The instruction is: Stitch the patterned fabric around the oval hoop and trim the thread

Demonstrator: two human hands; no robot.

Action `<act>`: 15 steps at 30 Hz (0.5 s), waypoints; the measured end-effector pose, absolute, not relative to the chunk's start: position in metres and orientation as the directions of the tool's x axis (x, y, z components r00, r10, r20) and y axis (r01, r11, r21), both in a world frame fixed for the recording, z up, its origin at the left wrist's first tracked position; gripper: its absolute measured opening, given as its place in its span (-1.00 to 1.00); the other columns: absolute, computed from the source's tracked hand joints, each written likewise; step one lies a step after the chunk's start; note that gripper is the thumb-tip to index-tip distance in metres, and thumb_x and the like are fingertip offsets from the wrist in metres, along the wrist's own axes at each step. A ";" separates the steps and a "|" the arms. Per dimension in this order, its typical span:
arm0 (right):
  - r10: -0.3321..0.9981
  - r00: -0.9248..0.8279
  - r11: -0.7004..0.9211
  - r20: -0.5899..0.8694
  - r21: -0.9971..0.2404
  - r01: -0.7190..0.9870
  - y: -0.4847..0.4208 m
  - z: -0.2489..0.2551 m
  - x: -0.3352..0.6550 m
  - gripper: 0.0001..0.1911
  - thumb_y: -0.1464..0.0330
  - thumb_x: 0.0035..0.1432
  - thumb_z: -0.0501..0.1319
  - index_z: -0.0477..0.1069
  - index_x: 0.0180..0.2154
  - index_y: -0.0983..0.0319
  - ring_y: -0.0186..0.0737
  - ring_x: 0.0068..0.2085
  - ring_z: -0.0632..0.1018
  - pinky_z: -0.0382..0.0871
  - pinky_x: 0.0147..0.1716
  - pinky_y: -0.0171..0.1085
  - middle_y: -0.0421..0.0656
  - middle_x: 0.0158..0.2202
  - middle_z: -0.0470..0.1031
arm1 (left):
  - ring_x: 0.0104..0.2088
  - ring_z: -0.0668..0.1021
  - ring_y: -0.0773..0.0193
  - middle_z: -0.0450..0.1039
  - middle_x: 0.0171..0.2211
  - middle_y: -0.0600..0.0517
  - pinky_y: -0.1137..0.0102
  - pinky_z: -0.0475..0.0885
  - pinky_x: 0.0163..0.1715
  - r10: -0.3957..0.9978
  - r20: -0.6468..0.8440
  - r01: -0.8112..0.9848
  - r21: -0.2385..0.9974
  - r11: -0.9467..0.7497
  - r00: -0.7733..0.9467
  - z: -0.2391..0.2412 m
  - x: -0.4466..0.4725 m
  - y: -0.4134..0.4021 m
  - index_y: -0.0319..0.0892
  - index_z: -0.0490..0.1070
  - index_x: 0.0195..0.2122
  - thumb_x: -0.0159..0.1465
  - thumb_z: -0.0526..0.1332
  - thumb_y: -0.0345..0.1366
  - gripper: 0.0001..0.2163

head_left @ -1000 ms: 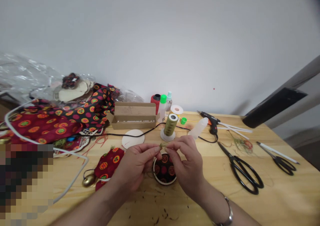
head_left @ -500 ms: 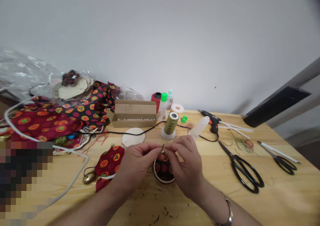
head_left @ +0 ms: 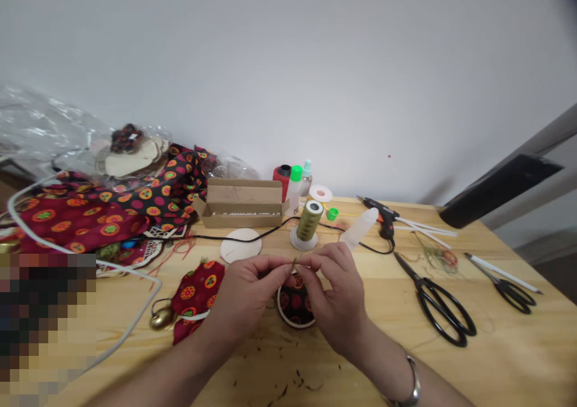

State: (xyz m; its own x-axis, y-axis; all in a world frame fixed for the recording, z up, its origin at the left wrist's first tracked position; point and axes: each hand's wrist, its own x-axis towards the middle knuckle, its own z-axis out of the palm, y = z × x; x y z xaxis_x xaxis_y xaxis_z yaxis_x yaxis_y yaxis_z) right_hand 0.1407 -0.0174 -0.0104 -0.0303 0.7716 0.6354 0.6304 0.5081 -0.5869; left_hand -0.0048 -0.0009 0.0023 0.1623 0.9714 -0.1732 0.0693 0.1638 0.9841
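Note:
My left hand (head_left: 246, 290) and my right hand (head_left: 336, 293) meet at the middle of the table, fingertips pinched on a short bit of olive thread (head_left: 294, 264). Just under the fingertips is a round piece covered in dark patterned fabric (head_left: 295, 302) with a pale rim, partly hidden by my right hand. Beyond the hands an olive thread spool (head_left: 309, 223) stands upright on a white base. Beside my left wrist lies red patterned fabric (head_left: 198, 293) with a brass bell (head_left: 161, 318).
Large black scissors (head_left: 444, 311), smaller scissors (head_left: 514, 296) and a glue gun (head_left: 381, 214) lie to the right. A translucent bottle (head_left: 360, 228) leans behind my right hand. Left are a cardboard box (head_left: 246, 217), a white disc (head_left: 241, 246) and heaped fabric (head_left: 90, 211). A black cable crosses behind.
Both hands hold nearly the same pose, still pinching the thread above the round piece. The view has shifted very slightly; nothing else has visibly moved.

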 end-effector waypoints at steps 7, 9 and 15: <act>0.787 -0.043 0.495 0.615 -0.590 0.638 -0.017 -0.013 0.141 -0.86 0.52 0.11 0.14 0.42 -0.43 0.24 -0.20 -0.34 0.35 0.24 -0.32 -0.16 -0.15 -0.46 0.41 | -0.49 0.51 0.31 0.54 -0.57 0.08 0.51 0.39 -0.43 0.975 -0.164 0.111 0.983 0.148 0.152 0.003 -0.004 0.000 -0.15 0.56 -0.56 0.06 0.27 -0.31 -0.89; 0.785 -0.041 0.500 0.617 -0.594 0.631 -0.016 -0.012 0.140 -0.86 0.52 0.11 0.13 0.41 -0.43 0.24 -0.20 -0.34 0.35 0.25 -0.32 -0.16 -0.15 -0.47 0.40 | -0.50 0.51 0.30 0.54 -0.57 0.08 0.51 0.39 -0.44 0.975 -0.162 0.105 0.984 0.147 0.152 0.004 -0.003 0.000 -0.16 0.56 -0.56 0.05 0.27 -0.31 -0.89; 0.788 -0.033 0.506 0.615 -0.616 0.603 -0.017 -0.012 0.140 -0.84 0.52 0.11 0.12 0.39 -0.46 0.23 -0.20 -0.35 0.35 0.25 -0.34 -0.17 -0.16 -0.48 0.39 | -0.51 0.50 0.29 0.54 -0.57 0.07 0.49 0.39 -0.48 0.972 -0.179 0.087 0.982 0.167 0.151 0.003 -0.003 0.000 -0.16 0.56 -0.58 0.03 0.28 -0.30 -0.89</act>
State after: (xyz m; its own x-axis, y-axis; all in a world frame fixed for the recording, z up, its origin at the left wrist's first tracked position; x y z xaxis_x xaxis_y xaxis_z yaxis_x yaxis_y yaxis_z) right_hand 0.1400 -0.0165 -0.0120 -0.0328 0.7876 0.6154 0.6033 0.5065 -0.6161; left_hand -0.0028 0.0000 0.0031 0.1507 0.9722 -0.1792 0.0873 0.1675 0.9820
